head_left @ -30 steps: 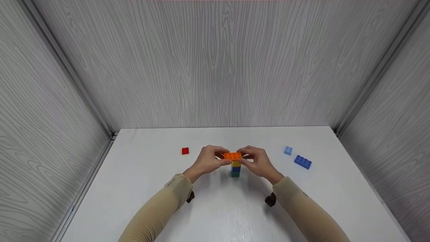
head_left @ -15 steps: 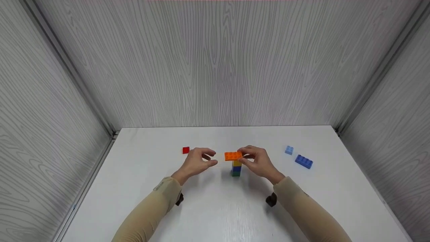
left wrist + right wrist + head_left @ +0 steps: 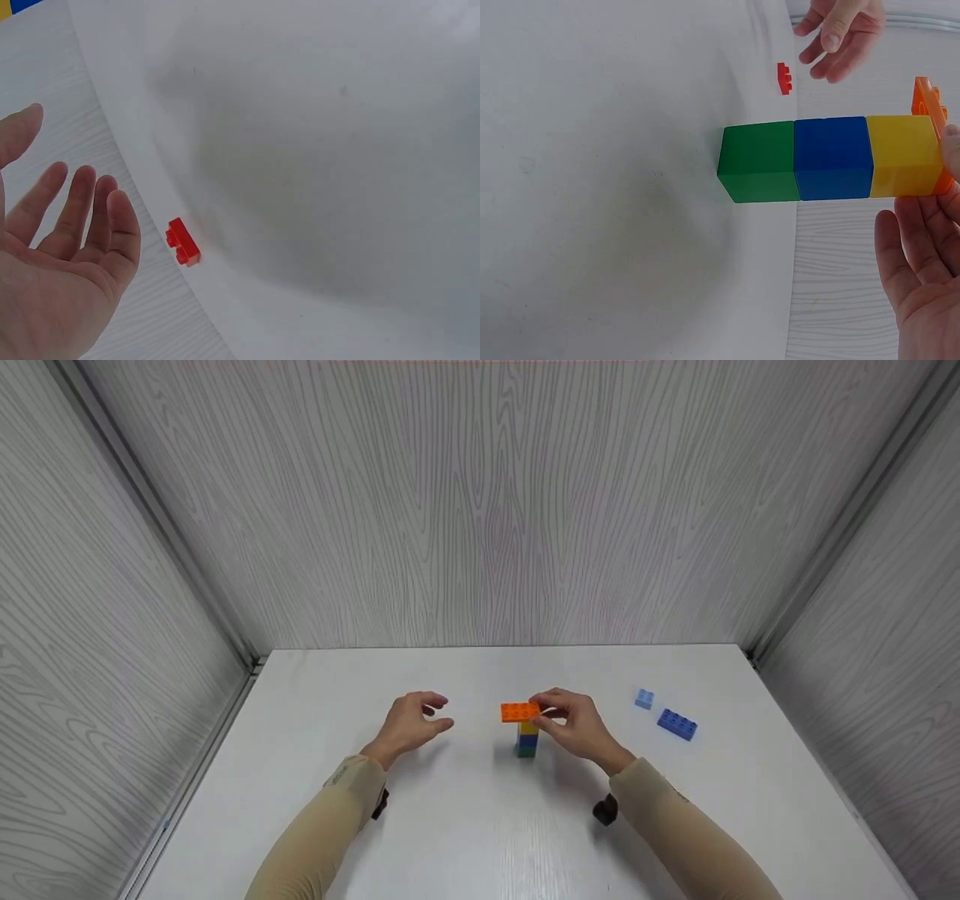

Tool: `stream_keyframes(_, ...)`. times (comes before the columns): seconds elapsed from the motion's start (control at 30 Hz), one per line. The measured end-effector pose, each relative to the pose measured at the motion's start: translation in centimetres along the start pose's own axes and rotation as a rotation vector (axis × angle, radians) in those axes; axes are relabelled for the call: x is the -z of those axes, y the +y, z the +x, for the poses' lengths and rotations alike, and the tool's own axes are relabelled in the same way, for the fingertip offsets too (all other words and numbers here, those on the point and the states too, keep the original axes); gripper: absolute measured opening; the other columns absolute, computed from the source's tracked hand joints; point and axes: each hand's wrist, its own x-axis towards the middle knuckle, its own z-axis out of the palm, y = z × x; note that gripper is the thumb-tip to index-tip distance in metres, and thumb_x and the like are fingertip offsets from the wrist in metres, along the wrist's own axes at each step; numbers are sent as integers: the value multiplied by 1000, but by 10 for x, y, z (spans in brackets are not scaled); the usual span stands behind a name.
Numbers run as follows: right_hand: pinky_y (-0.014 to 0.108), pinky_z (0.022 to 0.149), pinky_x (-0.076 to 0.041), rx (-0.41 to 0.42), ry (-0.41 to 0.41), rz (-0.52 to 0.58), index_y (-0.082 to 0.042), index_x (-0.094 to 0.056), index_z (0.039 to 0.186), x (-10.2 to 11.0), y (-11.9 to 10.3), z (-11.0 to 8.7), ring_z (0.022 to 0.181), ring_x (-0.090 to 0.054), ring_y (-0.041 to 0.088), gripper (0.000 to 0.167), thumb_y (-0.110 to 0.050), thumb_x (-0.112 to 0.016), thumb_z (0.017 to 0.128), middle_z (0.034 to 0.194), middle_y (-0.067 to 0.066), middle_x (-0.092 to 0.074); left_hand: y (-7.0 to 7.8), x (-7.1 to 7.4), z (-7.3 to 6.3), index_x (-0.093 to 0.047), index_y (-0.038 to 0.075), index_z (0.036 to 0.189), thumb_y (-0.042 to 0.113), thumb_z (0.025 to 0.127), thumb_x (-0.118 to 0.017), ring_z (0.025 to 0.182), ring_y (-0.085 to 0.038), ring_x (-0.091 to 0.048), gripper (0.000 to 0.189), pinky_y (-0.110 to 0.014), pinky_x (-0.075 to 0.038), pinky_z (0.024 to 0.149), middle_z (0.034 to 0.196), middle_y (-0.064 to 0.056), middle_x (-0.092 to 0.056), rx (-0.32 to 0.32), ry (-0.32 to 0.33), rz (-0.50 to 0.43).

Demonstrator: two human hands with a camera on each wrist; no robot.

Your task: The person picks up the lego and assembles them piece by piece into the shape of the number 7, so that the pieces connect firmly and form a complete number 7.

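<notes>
Near the middle of the table stands a tower of toy building bricks: green (image 3: 757,163) at the bottom, blue (image 3: 832,159) above it, yellow (image 3: 904,156) on top. A flat orange brick (image 3: 519,712) lies across the yellow one, its left end sticking out past the tower. My right hand (image 3: 576,725) pinches the right end of the orange brick between thumb and fingers. Off to the left, my left hand (image 3: 407,726) hovers with relaxed, parted fingers and nothing in them. A small red brick (image 3: 184,242) shows beyond the left fingers in the left wrist view; the head view hides it.
On the right side of the white table (image 3: 480,840) lie a light blue brick (image 3: 644,699) and a longer blue brick (image 3: 677,724). Grey wood-patterned panels (image 3: 480,510) enclose the table at the back and both sides.
My left hand has let go of the orange brick and moved left, now covering the red brick in the head view. The right hand stays at the orange brick's right end.
</notes>
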Motion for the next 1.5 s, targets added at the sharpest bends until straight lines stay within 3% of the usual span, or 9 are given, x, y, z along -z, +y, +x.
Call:
stream_keyframes(0.4,47,108,-66,-1,-5,2,-7,-81,135,2,4,-1,118,-77,32,34,-20,-82,104,130,14,-80,-26,15,16,-75,1,141,20,99,-81,125,-37,-72,46,-57,-58,113,134,-21,-79,67,27,29)
stream_keyframes(0.63,39,107,-67,-1,-27,-27,-7,-79,138,2,1,0,119,-77,31,37,-24,-81,105,132,14,-79,-42,22,25,-73,4,144,17,99,-80,125,-36,-71,47,-54,-61,110,138,-21,-76,154,65,31)
stream_keyframes(0.83,44,107,-67,20,-17,-22,-4,-79,137,2,0,2,117,-77,32,36,-22,-81,105,131,14,-80,-48,23,32,-70,1,148,16,100,-78,129,-38,-68,51,-56,-58,114,145,-23,-71,149,74,53)
stream_keyframes(1.03,42,108,-66,-7,-25,-27,-6,-79,138,2,-2,2,118,-77,30,36,-22,-80,106,132,12,-79,-51,21,37,-71,-1,145,14,100,-77,126,-40,-70,48,-57,-57,117,139,-26,-74,162,82,99)
stream_keyframes(1.5,46,110,-66,-34,-22,-44,-12,-81,135,3,-1,2,119,-77,29,31,-21,-81,105,131,11,-79,-59,12,53,-72,-4,144,7,99,-77,137,-44,-70,46,-57,-56,120,143,-27,-74,165,72,95)
